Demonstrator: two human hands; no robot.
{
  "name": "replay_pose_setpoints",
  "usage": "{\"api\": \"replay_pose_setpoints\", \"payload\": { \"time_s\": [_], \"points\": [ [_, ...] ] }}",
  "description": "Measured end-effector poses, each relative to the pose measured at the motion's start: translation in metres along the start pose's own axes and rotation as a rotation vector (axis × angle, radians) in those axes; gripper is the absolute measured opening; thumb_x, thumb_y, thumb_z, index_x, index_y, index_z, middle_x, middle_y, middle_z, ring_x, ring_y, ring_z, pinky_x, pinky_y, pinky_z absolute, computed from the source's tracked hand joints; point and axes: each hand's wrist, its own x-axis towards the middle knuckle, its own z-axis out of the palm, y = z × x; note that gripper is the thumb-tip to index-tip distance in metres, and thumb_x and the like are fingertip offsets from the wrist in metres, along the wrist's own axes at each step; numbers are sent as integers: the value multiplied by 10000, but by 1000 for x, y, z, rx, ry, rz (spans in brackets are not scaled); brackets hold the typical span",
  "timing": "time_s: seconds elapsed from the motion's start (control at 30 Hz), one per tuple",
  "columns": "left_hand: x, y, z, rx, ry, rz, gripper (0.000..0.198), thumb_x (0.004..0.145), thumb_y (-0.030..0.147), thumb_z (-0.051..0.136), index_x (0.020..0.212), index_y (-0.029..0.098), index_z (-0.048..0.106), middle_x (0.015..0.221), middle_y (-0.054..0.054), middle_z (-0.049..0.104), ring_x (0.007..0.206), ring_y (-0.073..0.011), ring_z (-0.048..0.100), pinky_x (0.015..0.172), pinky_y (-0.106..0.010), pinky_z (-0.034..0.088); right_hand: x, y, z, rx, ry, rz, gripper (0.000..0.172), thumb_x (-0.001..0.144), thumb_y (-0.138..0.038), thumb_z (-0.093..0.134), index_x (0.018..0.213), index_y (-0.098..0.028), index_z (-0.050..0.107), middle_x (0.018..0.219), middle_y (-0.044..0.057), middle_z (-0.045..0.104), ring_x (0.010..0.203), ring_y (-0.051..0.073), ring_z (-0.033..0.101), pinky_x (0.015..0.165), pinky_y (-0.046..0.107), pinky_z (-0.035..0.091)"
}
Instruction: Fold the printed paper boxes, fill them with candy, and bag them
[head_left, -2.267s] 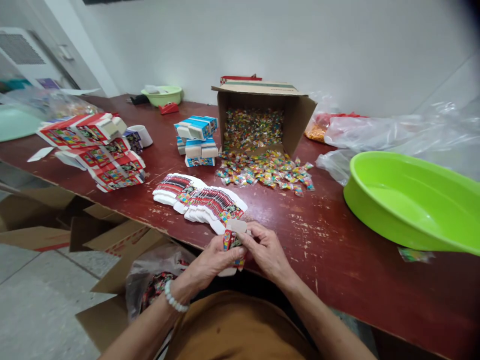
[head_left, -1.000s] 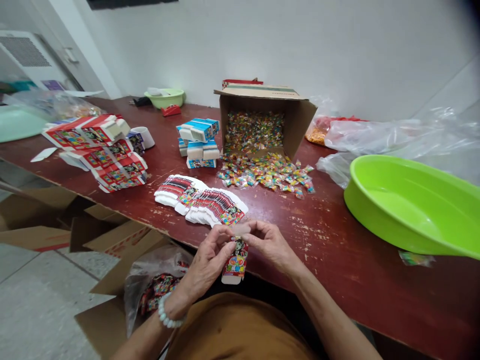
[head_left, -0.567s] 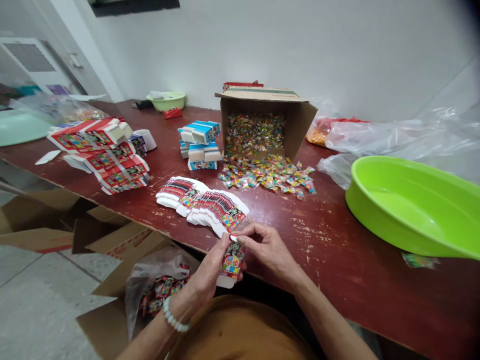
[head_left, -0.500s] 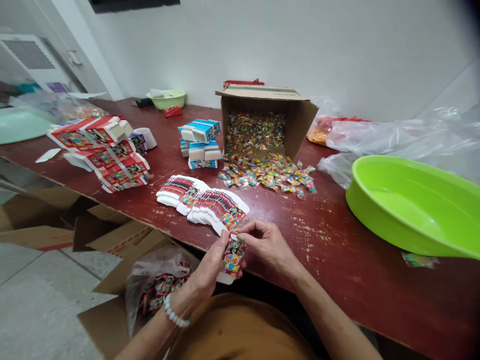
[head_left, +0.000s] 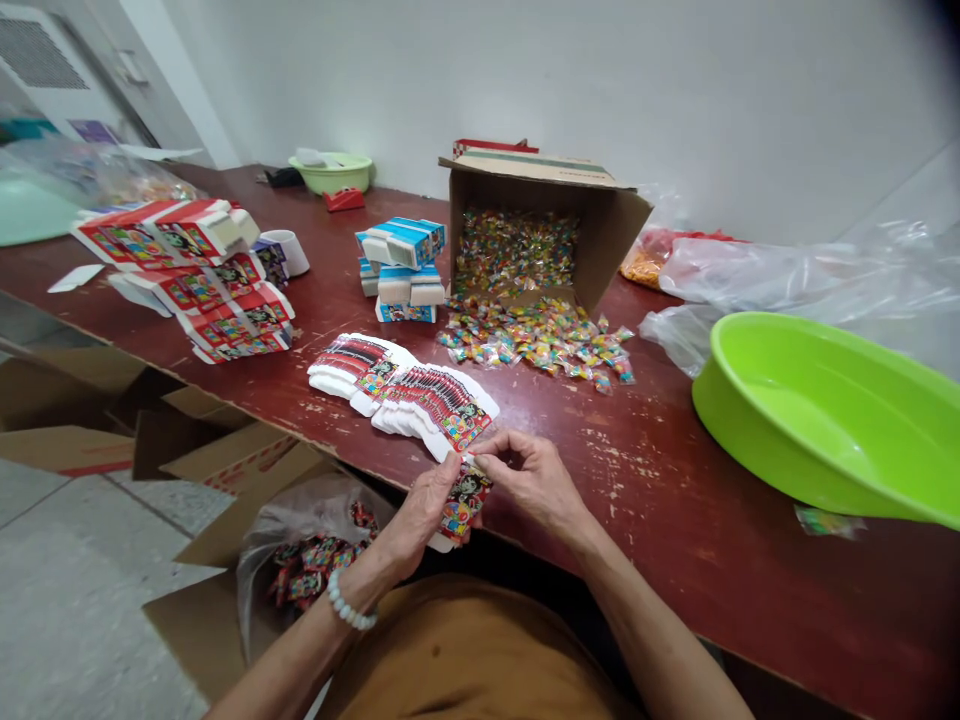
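Note:
A small printed candy box (head_left: 463, 500), red and black with colourful pictures, is gripped in my left hand (head_left: 421, 510) at the table's front edge. My right hand (head_left: 531, 480) pinches the top end of that box at its white flap, thumb and forefinger together. Just beyond my hands lie fanned-out flat candy boxes (head_left: 435, 400) with white tabs. Wrapped candies (head_left: 540, 345) spill from a tipped cardboard carton (head_left: 615, 235) behind them.
Bundled red boxes (head_left: 232, 325) are stacked at left, bundled blue boxes (head_left: 409, 285) near the middle. A green basin (head_left: 750, 430) stands at right by clear plastic bags (head_left: 780, 270). Below the table edge, a plastic bag (head_left: 259, 540) of filled packs sits among open cartons (head_left: 195, 620).
The box in my left hand has tilted slightly, and my right fingers have shifted at its top flap. The whole view has moved a little.

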Motion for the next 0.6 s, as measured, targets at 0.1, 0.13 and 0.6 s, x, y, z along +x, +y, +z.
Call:
{"api": "replay_pose_setpoints", "payload": {
  "time_s": [0.1,0.13,0.6],
  "points": [
    [1,-1,-2,-4,-5,-14,757,788,786,453,1091,122,654,603,-43,645,456,-122,548,435,-211,427,0,-5,-3,-67,-44,-109,102,859,-253,637,812,-179,691,835,38,709,748,173,638,712,295,499],
    [2,-1,-3,-4,-8,-19,775,794,782,448,1161,125,634,602,-42,645,453,-126,548,429,-212,423,-1,-7,-4,-87,-87,-149,116,881,-258,626,817,-185,690,880,43,710,801,178,643,755,303,499],
    [-26,-41,3,-319,-202,-164,567,709,591,743,1098,204,598,898,-54,665,725,-146,586,680,-247,446,120,23,-39,-625,46,-126,322,933,-147,490,1224,-184,623,1291,101,601,1231,225,517,1067,370,375]
  ]
}}
